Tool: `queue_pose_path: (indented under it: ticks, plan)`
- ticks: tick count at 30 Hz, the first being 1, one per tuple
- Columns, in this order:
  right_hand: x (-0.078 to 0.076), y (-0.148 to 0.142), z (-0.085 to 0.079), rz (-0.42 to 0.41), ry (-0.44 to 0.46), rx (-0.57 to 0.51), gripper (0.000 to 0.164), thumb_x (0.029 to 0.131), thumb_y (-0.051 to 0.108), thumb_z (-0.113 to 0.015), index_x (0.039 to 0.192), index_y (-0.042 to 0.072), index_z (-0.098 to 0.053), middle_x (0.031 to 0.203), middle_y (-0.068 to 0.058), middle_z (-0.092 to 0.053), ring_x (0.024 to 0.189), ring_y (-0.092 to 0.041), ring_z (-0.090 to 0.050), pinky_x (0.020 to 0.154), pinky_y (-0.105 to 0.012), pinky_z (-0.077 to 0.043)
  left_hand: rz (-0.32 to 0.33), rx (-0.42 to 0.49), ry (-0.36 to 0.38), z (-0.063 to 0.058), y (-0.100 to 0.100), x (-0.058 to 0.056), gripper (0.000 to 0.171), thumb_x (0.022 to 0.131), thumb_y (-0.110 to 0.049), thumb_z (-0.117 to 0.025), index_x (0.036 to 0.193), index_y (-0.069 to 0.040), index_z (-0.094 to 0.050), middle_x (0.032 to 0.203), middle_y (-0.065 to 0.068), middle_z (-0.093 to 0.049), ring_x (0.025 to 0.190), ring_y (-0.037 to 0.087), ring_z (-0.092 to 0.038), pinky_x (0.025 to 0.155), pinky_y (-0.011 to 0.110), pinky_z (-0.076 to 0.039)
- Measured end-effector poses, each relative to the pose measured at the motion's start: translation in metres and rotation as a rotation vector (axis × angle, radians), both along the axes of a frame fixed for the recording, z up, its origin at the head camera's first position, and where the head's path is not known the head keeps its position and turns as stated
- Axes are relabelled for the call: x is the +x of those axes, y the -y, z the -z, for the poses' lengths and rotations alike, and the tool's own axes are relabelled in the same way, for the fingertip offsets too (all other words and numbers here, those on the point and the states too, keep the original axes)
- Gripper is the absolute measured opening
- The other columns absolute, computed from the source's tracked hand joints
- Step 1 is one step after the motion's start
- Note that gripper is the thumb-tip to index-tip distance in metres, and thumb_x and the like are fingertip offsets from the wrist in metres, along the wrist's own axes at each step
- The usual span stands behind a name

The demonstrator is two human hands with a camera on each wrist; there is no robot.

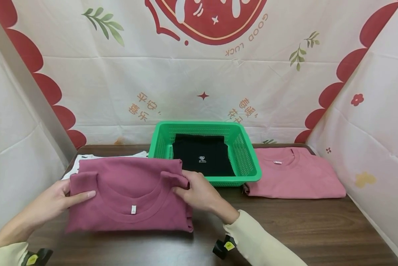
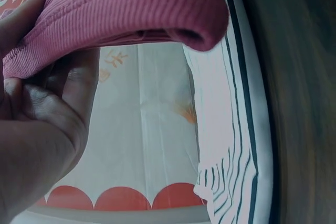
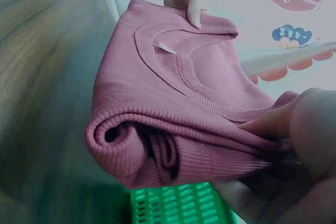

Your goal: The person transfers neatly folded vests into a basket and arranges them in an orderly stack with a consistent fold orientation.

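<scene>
At the far left, a pale sleeve (image 1: 6, 255) is seen, with a black and yellow device at its cuff. The left shoulder of a folded mauve shirt (image 1: 129, 188) is pinched by the left hand (image 1: 54, 199), the thumb being laid on the front and the fingers placed behind. A white garment with dark stripes (image 2: 215, 114) is partly hidden behind the shirt, at the left end of the brown table (image 1: 285, 225).

The mauve shirt is held between both hands, its shoulders raised above the table and its neckline, with a small white label (image 1: 133, 210), turned toward the wearer of the head camera. Whether its lower edge is in contact with the table cannot be told. Rolled layers are shown at its side in the right wrist view. The opposite shoulder is pinched by the right hand (image 1: 200, 190), thumb in front.

Behind that hand, a green basket (image 1: 203, 178) is placed; a folded black garment (image 1: 202, 155) with white print is contained in it. At the far right, a folded pink shirt (image 1: 298, 173) is laid on the table, just beside the basket.
</scene>
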State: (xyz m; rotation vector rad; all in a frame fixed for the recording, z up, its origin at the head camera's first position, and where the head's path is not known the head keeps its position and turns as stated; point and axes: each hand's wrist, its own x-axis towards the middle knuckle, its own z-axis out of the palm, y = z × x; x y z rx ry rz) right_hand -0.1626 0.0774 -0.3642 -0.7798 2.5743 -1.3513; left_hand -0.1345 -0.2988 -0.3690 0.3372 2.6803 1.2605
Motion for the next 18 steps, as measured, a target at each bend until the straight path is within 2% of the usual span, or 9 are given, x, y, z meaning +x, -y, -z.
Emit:
queue_pose_path:
  ticks: [6, 10, 13, 18]
  plan:
    - [-0.001, -0.006, -0.013, 0.034, 0.0, -0.013, 0.027, 0.087, 0.014, -0.065, 0.114, 0.016, -0.063, 0.089, -0.001, -0.068, 0.069, -0.008, -0.06, 0.063, -0.031, -0.053, 0.005, 0.072, 0.065, -0.006, -0.01, -0.006, 0.031, 0.092, -0.034, -0.059, 0.113, -0.011, -0.059, 0.091, 0.008, -0.073, 0.078, 0.023, -0.068, 0.069, 0.03, -0.054]
    - [-0.006, -0.012, -0.009, 0.045, 0.032, -0.037, 0.03, 0.087, 0.018, -0.065, 0.117, 0.021, -0.062, 0.091, 0.002, -0.068, 0.072, -0.008, -0.062, 0.065, -0.032, -0.055, 0.001, 0.127, 0.105, -0.007, -0.014, -0.01, 0.033, 0.091, -0.032, -0.06, 0.114, -0.008, -0.058, 0.092, 0.011, -0.073, 0.078, 0.026, -0.069, 0.067, 0.035, -0.057]
    - [-0.008, -0.016, -0.009, 0.054, 0.065, -0.063, 0.029, 0.087, 0.019, -0.065, 0.116, 0.021, -0.062, 0.091, 0.001, -0.069, 0.071, -0.01, -0.064, 0.065, -0.033, -0.056, -0.001, 0.115, 0.092, -0.008, -0.018, -0.012, 0.033, 0.091, -0.033, -0.06, 0.113, -0.008, -0.059, 0.091, 0.011, -0.073, 0.078, 0.025, -0.069, 0.067, 0.034, -0.056]
    - [-0.01, -0.021, -0.011, 0.073, 0.033, -0.063, 0.029, 0.087, 0.018, -0.065, 0.117, 0.021, -0.063, 0.09, 0.0, -0.068, 0.069, -0.01, -0.063, 0.064, -0.033, -0.055, 0.015, 0.096, 0.048, -0.01, -0.024, -0.016, 0.034, 0.091, -0.034, -0.06, 0.113, -0.009, -0.059, 0.09, 0.009, -0.073, 0.077, 0.023, -0.069, 0.068, 0.031, -0.055]
